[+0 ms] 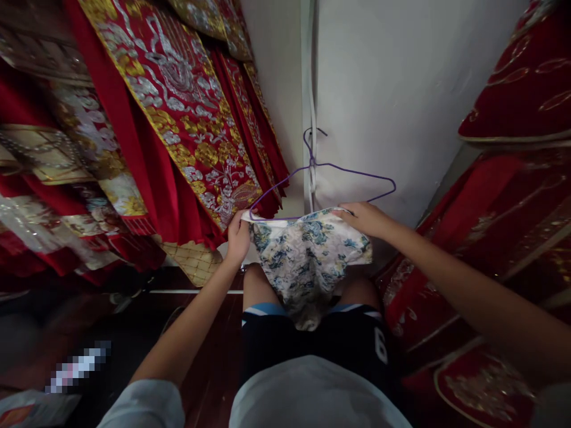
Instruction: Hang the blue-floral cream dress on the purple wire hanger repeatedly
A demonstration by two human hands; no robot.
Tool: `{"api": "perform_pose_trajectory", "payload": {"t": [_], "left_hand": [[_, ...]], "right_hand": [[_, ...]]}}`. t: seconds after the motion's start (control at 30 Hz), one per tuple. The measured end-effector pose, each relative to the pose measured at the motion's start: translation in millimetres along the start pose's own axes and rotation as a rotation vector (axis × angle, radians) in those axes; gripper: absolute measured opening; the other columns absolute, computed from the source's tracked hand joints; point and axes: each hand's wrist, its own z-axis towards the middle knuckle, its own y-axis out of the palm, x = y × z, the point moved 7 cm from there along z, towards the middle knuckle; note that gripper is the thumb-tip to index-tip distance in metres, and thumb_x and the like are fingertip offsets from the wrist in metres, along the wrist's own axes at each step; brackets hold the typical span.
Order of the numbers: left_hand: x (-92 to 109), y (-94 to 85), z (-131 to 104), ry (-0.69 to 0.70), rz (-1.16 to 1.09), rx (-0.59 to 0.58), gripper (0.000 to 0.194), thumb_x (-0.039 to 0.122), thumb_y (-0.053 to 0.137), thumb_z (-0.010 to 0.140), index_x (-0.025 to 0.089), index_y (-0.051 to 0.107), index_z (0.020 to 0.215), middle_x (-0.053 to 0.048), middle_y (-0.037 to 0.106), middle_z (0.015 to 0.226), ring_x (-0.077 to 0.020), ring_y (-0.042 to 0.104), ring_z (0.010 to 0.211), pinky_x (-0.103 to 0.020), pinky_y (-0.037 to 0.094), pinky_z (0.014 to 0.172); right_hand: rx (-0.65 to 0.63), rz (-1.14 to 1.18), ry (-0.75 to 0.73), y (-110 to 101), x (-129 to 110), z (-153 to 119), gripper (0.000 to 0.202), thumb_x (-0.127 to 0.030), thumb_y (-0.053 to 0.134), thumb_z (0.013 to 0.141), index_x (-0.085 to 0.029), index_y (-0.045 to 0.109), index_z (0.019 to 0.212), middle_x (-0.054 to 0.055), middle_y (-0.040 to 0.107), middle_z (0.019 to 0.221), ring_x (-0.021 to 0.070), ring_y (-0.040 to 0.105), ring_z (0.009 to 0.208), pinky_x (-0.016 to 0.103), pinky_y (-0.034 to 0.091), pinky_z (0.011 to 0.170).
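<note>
A white garment with a blue and yellow floral print (307,255) hangs between my hands in front of my thighs. My left hand (239,236) pinches its upper left corner, close to the left end of a purple hanger (352,170). My right hand (363,219) is closed on the garment's upper right edge. The hanger's left end and lower bar lie against the garment's top edge. Its right end sticks up above my right hand, outside the cloth. The hook points up in front of the wall.
Red garments with gold and silver embroidery (196,119) hang on the left. More red embroidered clothes (513,208) crowd the right side. Ahead is a pale wall (379,77) with a white vertical pipe or cable (311,89). A plastic packet (35,410) lies at the lower left.
</note>
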Motion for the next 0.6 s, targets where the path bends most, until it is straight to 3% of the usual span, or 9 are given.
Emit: {"api": "perform_pose_trajectory", "payload": {"t": [0.1, 0.3, 0.47, 0.6], "left_hand": [[-2, -6.3, -10, -0.078, -0.172, 0.097, 0.028, 0.040, 0.054, 0.089, 0.017, 0.068, 0.098, -0.005, 0.071, 0.095, -0.0154, 0.062, 0.083, -0.025, 0.048, 0.078], [-6, -12.7, -17, -0.133, -0.362, 0.170, 0.022, 0.040, 0.060, 0.086, 0.020, 0.066, 0.093, -0.002, 0.069, 0.091, -0.0162, 0.065, 0.087, -0.027, 0.050, 0.084], [14, -6.4, -9, -0.010, -0.390, 0.189, 0.024, 0.044, 0.057, 0.090, 0.024, 0.060, 0.101, -0.004, 0.070, 0.101, -0.0184, 0.067, 0.099, -0.031, 0.051, 0.090], [33, -9.8, -7, 0.108, -0.306, 0.268, 0.024, 0.046, 0.054, 0.093, 0.023, 0.056, 0.099, -0.005, 0.069, 0.109, -0.0189, 0.065, 0.104, -0.032, 0.049, 0.093]], "right_hand": [[-0.013, 0.031, 0.001, 0, -2, 0, 0.046, -0.056, 0.040, 0.094, -0.019, 0.066, 0.083, 0.006, 0.069, 0.077, 0.0202, 0.058, 0.071, 0.027, 0.035, 0.063], [0.000, 0.100, -0.025, 3, -6, -1, 0.049, -0.056, 0.037, 0.095, -0.019, 0.065, 0.080, 0.006, 0.069, 0.077, 0.0198, 0.058, 0.071, 0.027, 0.038, 0.065], [0.018, 0.159, -0.053, 5, -9, -1, 0.051, -0.058, 0.038, 0.094, -0.018, 0.068, 0.084, 0.007, 0.070, 0.079, 0.0217, 0.060, 0.074, 0.028, 0.042, 0.067], [0.028, 0.219, -0.064, 5, -9, -1, 0.052, -0.060, 0.039, 0.093, -0.018, 0.069, 0.085, 0.006, 0.070, 0.077, 0.0215, 0.059, 0.072, 0.028, 0.043, 0.067]]}}
